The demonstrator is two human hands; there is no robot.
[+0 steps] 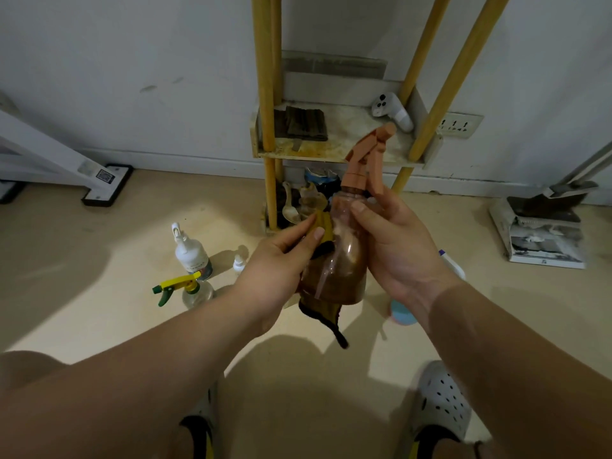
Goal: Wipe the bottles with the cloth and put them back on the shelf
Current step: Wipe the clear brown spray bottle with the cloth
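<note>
Bottle (334,260): brown, orange trigger on top, held upright off the floor, dead centre. Nearest, at 5 o'clock: a white clog (440,402). Right hand (397,246): wrapped round the bottle's shoulder from 3 o'clock, fingers curled at the neck. Left hand (281,260): at 9 o'clock, pinching the cloth (323,226) against the bottle's side; loose end of cloth hanging below the base at 6. On the floor out at 9 o'clock: yellow-trigger sprayer (192,289), behind it a white bottle (190,250), beside that a tiny dropper (238,263). At 4 o'clock, partly hidden by the right wrist: something blue (402,313). Farther, at 12: shelf (318,150) on yellow posts, carrying a dark folded rag (301,124) at its 10 o'clock and a white controller (392,112) at 2. Under the shelf: a spoon (289,207) among clutter. Against the wall at 2 o'clock: dustpan (543,233).
</note>
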